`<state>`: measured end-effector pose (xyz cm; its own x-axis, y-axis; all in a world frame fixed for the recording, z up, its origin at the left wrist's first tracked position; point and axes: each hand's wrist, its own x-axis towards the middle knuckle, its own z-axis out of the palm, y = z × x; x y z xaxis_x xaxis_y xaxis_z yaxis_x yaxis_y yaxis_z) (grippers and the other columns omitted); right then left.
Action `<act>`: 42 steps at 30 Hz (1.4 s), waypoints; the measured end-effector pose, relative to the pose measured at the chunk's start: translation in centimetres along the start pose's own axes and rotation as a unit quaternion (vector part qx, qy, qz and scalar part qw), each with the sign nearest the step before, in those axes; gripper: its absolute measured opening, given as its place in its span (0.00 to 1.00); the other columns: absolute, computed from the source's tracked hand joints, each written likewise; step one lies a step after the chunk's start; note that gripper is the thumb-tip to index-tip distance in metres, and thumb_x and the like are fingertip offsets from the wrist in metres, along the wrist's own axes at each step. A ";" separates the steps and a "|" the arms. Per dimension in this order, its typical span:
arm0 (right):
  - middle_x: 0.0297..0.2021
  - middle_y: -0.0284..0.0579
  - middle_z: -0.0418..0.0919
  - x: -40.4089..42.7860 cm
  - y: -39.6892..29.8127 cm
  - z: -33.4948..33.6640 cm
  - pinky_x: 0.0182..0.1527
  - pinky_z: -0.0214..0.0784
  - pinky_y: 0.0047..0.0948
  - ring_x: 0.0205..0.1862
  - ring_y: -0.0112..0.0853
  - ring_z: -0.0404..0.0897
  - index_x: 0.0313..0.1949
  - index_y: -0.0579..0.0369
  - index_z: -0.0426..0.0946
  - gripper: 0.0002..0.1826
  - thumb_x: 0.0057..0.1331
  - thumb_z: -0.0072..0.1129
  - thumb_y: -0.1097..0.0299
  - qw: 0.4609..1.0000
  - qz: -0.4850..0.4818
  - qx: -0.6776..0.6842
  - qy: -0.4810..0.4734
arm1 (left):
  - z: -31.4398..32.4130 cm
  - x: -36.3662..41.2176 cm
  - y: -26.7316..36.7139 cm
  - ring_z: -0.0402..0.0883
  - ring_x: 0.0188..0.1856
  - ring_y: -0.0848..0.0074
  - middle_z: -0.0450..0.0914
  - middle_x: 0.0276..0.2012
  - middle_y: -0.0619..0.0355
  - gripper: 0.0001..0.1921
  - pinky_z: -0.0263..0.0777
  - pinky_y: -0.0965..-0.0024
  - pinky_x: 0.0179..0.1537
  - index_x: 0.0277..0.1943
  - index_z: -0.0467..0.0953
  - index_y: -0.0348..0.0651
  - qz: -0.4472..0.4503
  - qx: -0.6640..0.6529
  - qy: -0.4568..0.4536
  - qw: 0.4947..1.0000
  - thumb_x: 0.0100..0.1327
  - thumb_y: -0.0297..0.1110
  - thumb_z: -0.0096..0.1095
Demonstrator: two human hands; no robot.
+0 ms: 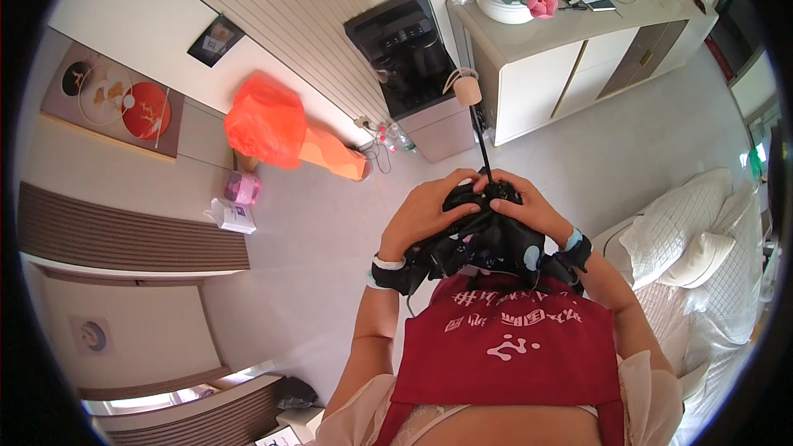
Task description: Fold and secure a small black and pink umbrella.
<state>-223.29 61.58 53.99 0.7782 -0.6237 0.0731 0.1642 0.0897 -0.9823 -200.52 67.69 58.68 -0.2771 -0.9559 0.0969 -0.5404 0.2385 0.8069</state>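
Note:
Both hands grip a folding umbrella in front of my chest, its handle end pointing away from me. Its dark patterned canopy (pixel 477 241) is bunched up, with folds hanging toward my red apron (pixel 508 347). My left hand (pixel 427 207) has its fingers around the left side of the gathered fabric. On the right side, my right hand (pixel 530 201) holds the cloth close to the shaft, thumb on top. A thin black shaft (pixel 481 136) runs out from between the hands to a beige handle (pixel 468 91) with a wrist strap. Dark bands circle both wrists.
Beyond the handle stand a black water dispenser (pixel 409 56) and a cabinet (pixel 539 87) bearing a tulip vase (pixel 505 10). An orange-red plastic bag (pixel 266 121) and several bottles (pixel 396 136) are by the wall. A sofa with cushions (pixel 678 229) lies to the right.

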 end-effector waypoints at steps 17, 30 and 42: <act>0.62 0.47 0.75 0.8 1.1 -0.5 0.65 0.67 0.32 0.58 0.30 0.77 0.49 0.58 0.78 0.13 0.70 0.61 0.65 0.997 0.023 0.055 0.045 | 5.6 0.3 -3.5 0.78 0.53 0.78 0.80 0.58 0.52 0.15 0.73 0.73 0.56 0.49 0.77 0.32 -0.104 -0.245 0.112 0.957 0.63 0.28 0.72; 0.52 0.46 0.82 1.4 1.4 -1.6 0.60 0.71 0.26 0.52 0.28 0.79 0.52 0.60 0.77 0.16 0.73 0.56 0.60 0.970 0.182 0.136 0.089 | -3.8 -4.4 -9.7 0.80 0.38 0.77 0.85 0.42 0.59 0.14 0.72 0.72 0.38 0.49 0.85 0.44 -0.189 -0.022 0.014 0.982 0.67 0.42 0.68; 0.49 0.55 0.77 0.9 -0.8 0.5 0.54 0.71 0.28 0.50 0.32 0.78 0.59 0.70 0.65 0.42 0.57 0.75 0.51 0.975 0.123 -0.105 0.153 | 3.0 4.3 -1.9 0.76 0.33 0.83 0.80 0.41 0.61 0.18 0.70 0.81 0.37 0.50 0.81 0.35 -0.169 -0.307 0.008 0.937 0.65 0.40 0.71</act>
<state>-222.37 61.35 54.97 0.5554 -0.8089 -0.1928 -0.1569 0.1258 -0.9796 -203.06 63.65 55.81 -0.1585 -0.9628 -0.2189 -0.0358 -0.2159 0.9758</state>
